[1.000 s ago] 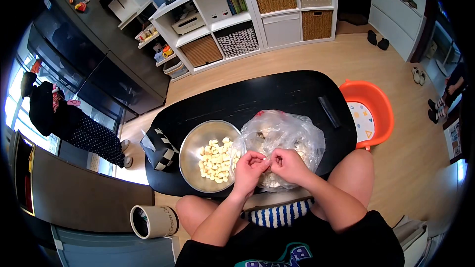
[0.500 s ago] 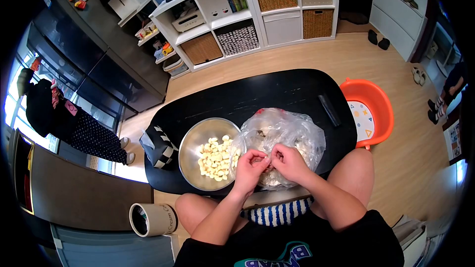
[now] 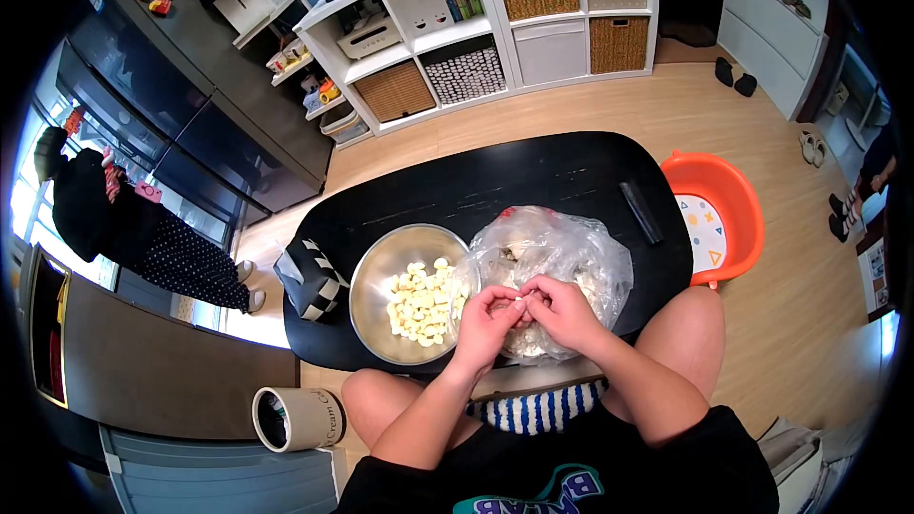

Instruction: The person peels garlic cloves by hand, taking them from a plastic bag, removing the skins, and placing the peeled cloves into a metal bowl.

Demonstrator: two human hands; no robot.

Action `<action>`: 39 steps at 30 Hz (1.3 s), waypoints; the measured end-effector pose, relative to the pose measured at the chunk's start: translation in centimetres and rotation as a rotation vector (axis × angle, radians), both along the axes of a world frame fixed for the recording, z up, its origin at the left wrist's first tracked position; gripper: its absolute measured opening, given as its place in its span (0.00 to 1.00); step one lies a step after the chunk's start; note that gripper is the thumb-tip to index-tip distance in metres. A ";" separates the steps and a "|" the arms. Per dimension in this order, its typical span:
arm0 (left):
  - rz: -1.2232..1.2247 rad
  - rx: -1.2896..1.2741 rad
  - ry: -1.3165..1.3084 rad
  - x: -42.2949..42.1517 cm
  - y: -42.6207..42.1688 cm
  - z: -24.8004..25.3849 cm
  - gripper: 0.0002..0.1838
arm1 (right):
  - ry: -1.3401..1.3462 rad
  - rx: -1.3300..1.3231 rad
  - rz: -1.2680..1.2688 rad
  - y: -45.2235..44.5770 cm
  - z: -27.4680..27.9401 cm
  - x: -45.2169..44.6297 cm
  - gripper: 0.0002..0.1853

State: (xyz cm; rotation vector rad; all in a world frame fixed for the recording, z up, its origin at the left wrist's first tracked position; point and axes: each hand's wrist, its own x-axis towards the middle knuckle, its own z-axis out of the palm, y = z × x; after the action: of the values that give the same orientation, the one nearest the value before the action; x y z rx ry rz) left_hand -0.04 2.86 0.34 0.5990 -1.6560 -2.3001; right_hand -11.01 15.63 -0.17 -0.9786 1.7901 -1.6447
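Left hand (image 3: 486, 326) and right hand (image 3: 562, 315): fingertips pinched together over bag (image 3: 599, 257); piece between them too small to identify. Bag on table (image 3: 433, 171), just right of bowl (image 3: 370, 289), overlapping its rim. Pale cloves (image 3: 420, 305) inside bowl. Tissue box (image 3: 309, 282) left of bowl.

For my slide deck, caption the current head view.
Both hands meet over a clear plastic bag, beside a metal bowl of pale pieces.
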 end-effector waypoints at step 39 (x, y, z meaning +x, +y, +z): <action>0.437 -0.785 -0.106 2.6 -10.5 2.5 0.07 | 0.006 -0.064 -0.041 -0.1 0.2 -0.3 0.10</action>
State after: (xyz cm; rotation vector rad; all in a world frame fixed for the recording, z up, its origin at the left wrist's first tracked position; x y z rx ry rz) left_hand 2.58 -7.64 2.86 0.7823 -2.0241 -1.1991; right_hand -11.33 15.52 0.02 -0.9815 1.7821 -1.7348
